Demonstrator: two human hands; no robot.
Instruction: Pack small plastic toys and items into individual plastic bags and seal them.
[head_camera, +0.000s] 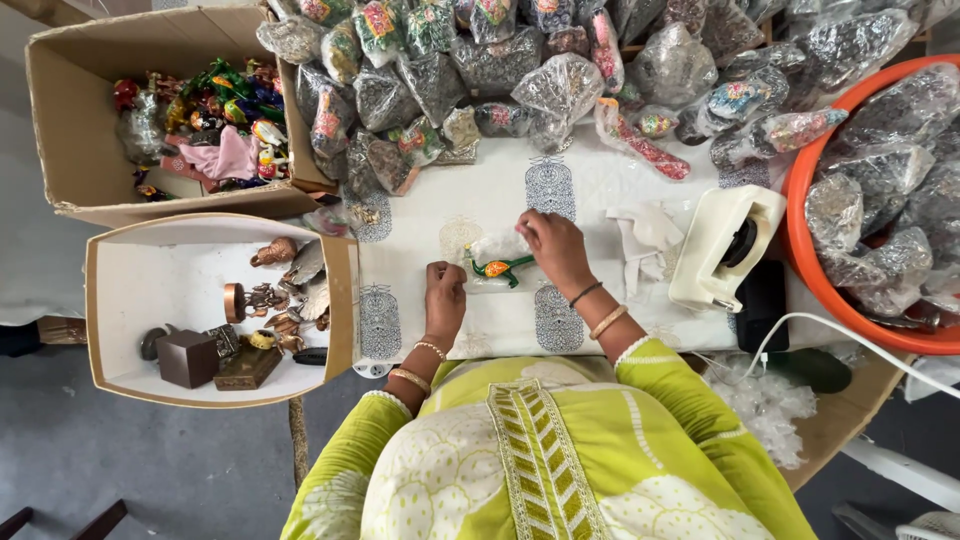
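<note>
Seen from the head camera, a small green figurine (497, 268) with orange and yellow markings lies on the white printed tablecloth (600, 190), partly inside a clear plastic bag (492, 252); the film blurs its outline, so its exact shape is hard to make out. The left hand (444, 293) rests just left of the figurine, fingers curled down onto the cloth near the bag's edge; whether it pinches the plastic cannot be told. The right hand (553, 245) sits just right of the figurine, fingertips closed on the bag's upper edge. The two hands are apart, with the figurine between them.

Right of the figurine lies a crumpled white scrap (643, 232), and beyond it a cream tape dispenser (722, 245). Further right, an orange tub (800, 210) of wrapped pieces is cut off by the frame edge. Above the figurine, a heap of bagged items (520, 80) covers the far side of the table; their contents are mostly obscured by glare. Left of the figurine, a white-lined box (100, 300) holds brownish metal figures, and above that a cardboard box (60, 110) holds colourful toys, too small to distinguish. The person's green garment (540, 460) hides the table's near edge.
</note>
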